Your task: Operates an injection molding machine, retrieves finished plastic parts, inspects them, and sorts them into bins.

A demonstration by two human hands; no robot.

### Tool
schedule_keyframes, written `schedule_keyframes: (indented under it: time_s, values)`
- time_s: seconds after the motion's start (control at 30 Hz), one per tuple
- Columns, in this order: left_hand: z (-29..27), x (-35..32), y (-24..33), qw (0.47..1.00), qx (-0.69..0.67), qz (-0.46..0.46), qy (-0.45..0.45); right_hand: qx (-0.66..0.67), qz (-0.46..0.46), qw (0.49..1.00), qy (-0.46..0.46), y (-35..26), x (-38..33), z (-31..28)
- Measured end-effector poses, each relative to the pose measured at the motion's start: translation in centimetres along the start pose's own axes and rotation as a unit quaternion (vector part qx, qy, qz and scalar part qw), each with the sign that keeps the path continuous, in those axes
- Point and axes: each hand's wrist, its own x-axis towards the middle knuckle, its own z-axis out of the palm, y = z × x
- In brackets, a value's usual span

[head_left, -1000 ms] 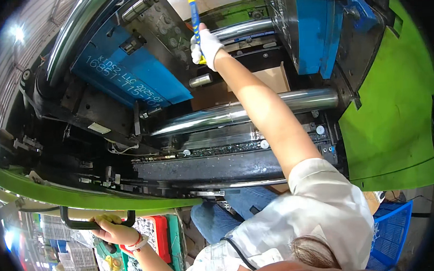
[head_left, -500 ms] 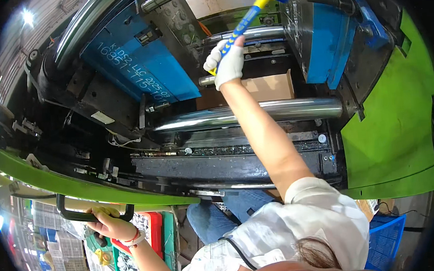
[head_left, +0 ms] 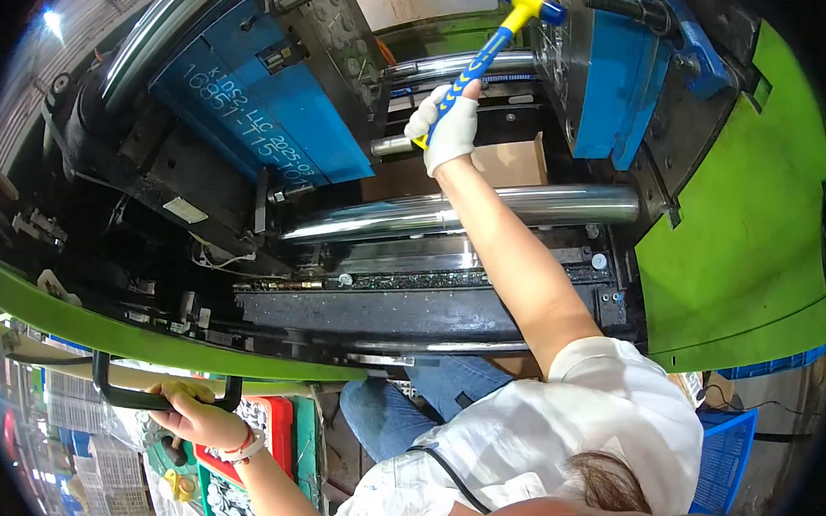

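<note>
My right hand [head_left: 450,135], in a white glove that leaves the thumb tip bare, is closed round the handle of a blue and yellow mallet [head_left: 478,66]. The mallet's head points up and right, beside the inner face of the right mold half [head_left: 561,59]. Below the glove lies a polished steel tie bar [head_left: 467,212], which my forearm crosses. At the lower left, my left hand [head_left: 195,411] is wrapped round a black pull handle [head_left: 133,400] on the green guard. Something yellowish shows at its fingers; I cannot make out what.
A blue mold half [head_left: 256,107] stands left of the gap, and a cardboard piece [head_left: 515,162] lies low between the halves. Red [head_left: 280,433] and green bins [head_left: 210,512] with small parts sit below my left hand. A blue crate [head_left: 727,461] stands at lower right.
The mallet and my right hand have shifted slightly right and down, bringing the head nearer the right mold half. My left hand keeps its hold on the handle; the whole view has shifted a little.
</note>
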Motion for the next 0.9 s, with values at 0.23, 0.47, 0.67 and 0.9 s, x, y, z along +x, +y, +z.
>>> schedule_keyframes:
  time_s: [0.23,0.47,0.67,0.9]
  values:
    - [0.0,0.1,0.1,1.0,0.021,-0.006,-0.016,-0.136,0.265,0.954,-0.012,4.4,-2.9,1.3]
    - [0.7,-0.2,1.0,1.0,0.008,-0.008,-0.003,0.009,0.1,0.995,-0.007,-1.0,2.1,1.1]
    - [1.2,-0.1,0.4,1.0,-0.002,0.002,0.014,-0.057,0.144,0.986,0.067,4.2,7.0,1.8]
    - [0.8,-0.2,0.6,1.0,0.009,0.001,0.02,-0.018,0.221,0.975,-0.014,-0.1,5.1,1.2]
